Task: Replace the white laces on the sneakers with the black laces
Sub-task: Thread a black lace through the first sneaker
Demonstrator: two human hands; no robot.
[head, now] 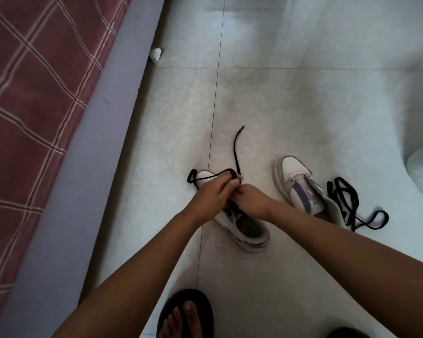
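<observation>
Sneaker [248,230] on the floor [303,106], both hands over its toe: left hand [211,195] and right hand [249,200], fingers [226,180] pinching black lace [236,152]. Second sneaker [296,184] nearby to the right, loose black lace [349,203] touching it.

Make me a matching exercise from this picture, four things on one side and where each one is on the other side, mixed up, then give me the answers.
Things:
1. sneaker being laced
2. second sneaker
3. loose black lace
4. crumpled white scrap

Places:
A. on the floor at the foot of the bed base
B. under both hands, near the middle of the floor
C. piled on the tiles to the right of the right-hand shoe
D. lying untouched, to the right of the hands

Pairs: 1-B, 2-D, 3-C, 4-A
</observation>
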